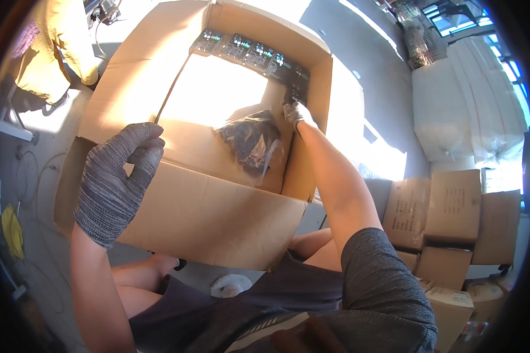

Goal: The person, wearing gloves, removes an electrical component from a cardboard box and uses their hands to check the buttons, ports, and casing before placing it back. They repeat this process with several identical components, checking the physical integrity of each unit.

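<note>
Head view: a large cardboard box stands open in front of the person, its flaps flat-faced and smooth, with strong sunlight across the interior. Along its inner wall, from 11 to 1 o'clock, sits a row of dark, rectangular packets with small glossy markings. Toward 5 o'clock of the box floor lies a crumpled, dark plastic bag, irregular in shape, with a shiny, creased surface and a clear edge.

The left hand, in a ribbed grey knit glove, is at the box's 8 o'clock beside a flap edge. Its fingers are bent toward the thumb; whether they pinch the edge cannot be told. The right hand, also gloved, is inside at 2 o'clock against the dark packets; its grip cannot be determined.

At 3 to 4 o'clock of the view: stacked brown cartons. At 2 o'clock: bulky white wrapped bundles. At 10 o'clock: draped yellow cloth.
</note>
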Available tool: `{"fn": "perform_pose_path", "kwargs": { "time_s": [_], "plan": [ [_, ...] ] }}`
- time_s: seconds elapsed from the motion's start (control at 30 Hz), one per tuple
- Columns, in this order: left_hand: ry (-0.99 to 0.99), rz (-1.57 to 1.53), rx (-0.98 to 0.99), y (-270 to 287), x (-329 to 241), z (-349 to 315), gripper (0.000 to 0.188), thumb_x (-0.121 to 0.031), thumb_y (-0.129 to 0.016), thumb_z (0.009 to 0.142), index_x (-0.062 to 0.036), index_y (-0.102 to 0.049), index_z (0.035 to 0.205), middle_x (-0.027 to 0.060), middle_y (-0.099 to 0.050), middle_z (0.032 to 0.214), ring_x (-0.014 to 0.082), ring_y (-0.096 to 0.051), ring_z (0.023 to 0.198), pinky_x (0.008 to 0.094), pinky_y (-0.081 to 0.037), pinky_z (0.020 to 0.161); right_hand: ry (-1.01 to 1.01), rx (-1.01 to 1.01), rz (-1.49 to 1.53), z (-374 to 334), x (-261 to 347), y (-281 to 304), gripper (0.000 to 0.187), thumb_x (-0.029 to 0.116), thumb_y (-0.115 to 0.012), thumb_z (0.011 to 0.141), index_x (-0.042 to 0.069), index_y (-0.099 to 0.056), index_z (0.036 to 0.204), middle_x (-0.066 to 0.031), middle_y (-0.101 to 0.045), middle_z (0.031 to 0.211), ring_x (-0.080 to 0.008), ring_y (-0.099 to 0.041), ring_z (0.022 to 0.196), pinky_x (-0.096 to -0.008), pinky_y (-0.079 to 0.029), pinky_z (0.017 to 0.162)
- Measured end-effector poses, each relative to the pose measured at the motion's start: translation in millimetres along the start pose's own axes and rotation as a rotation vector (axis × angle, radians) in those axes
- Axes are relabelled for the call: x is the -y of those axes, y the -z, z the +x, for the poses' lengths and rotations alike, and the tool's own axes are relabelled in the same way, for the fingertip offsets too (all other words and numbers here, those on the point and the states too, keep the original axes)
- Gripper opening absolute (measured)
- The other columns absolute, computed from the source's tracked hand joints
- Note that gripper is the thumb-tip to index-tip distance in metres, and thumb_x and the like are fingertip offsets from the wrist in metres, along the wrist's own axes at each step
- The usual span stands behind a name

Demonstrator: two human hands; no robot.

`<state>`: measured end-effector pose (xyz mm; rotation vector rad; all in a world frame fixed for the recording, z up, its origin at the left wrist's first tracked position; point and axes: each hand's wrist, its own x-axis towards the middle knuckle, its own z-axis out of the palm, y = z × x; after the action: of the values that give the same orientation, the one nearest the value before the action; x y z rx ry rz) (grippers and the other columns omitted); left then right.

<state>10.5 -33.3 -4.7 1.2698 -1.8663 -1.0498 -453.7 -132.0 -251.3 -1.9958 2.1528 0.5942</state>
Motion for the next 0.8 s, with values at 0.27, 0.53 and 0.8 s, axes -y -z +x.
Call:
{"fn": "perform_pose_path", "kwargs": {
  "time_s": [0.27,0.53,0.8],
  "plan": [
    [-0.067,0.076,0.066,-14,4,8,0.022,-0.007,-0.067,0.093,0.0008,-0.067,0.114,0.0140,-0.074,0.098,0.0202,-0.072,0.093,0.0323,-0.056,0.086,-0.424,-0.296,0.515,-12,7,-21,0.028,0.032,-0.072,0.081,0.007,-0.072,0.096,-0.0170,-0.073,0.096,-0.0357,-0.068,0.089,-0.0421,-0.054,0.081],
    [-0.004,0.144,0.257,-24,8,7,0.025,-0.013,-0.066,0.096,0.0000,-0.066,0.117,0.0125,-0.074,0.100,0.0189,-0.071,0.093,0.0316,-0.056,0.085,0.097,-0.089,0.687,-175,73,131,0.019,0.023,-0.072,0.087,0.004,-0.070,0.088,-0.0169,-0.069,0.080,-0.0283,-0.066,0.073,-0.0399,-0.052,0.075],
    [-0.068,0.209,0.366,-49,9,4,0.025,-0.015,-0.066,0.095,-0.0028,-0.066,0.117,0.0117,-0.072,0.097,0.0173,-0.068,0.085,0.0324,-0.055,0.081,0.173,0.006,0.743,-216,116,86,0.022,0.025,-0.072,0.090,0.002,-0.070,0.092,-0.0133,-0.070,0.084,-0.0229,-0.067,0.082,-0.0403,-0.052,0.077]
  ]
}}
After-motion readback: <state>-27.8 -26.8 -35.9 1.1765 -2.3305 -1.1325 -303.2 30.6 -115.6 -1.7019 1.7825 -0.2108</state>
